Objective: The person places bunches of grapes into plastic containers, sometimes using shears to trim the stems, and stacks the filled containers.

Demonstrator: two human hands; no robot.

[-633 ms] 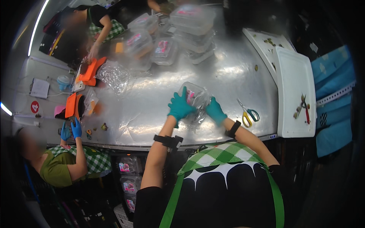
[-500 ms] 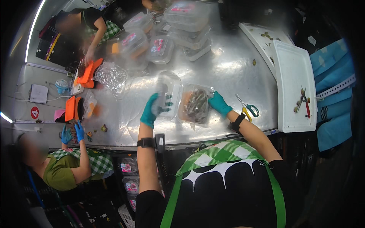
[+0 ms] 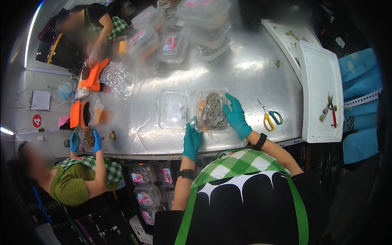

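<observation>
A clear plastic box filled with brownish-grey, stringy plant-like pieces rests on the metal table in front of me. Something orange shows at its left side. My right hand, in a teal glove, lies along the box's right side with its fingers spread. At the near left corner, my left hand pinches the rim, its fingertips partly hidden by glare. A clear, shallow plastic lid or tray lies flat just left of the box; whether the two are joined I cannot tell.
Scissors with yellow and teal handles lie to the right. Beyond them, a white tray holds a red-handled cutter. Stacked clear boxes stand at the back. Two co-workers handle plant pieces at the left, beside orange trays.
My left hand has let go of the clear lid or tray, which now lies flat, and has come right to the box corner. My right hand's fingers have spread along the box side.
</observation>
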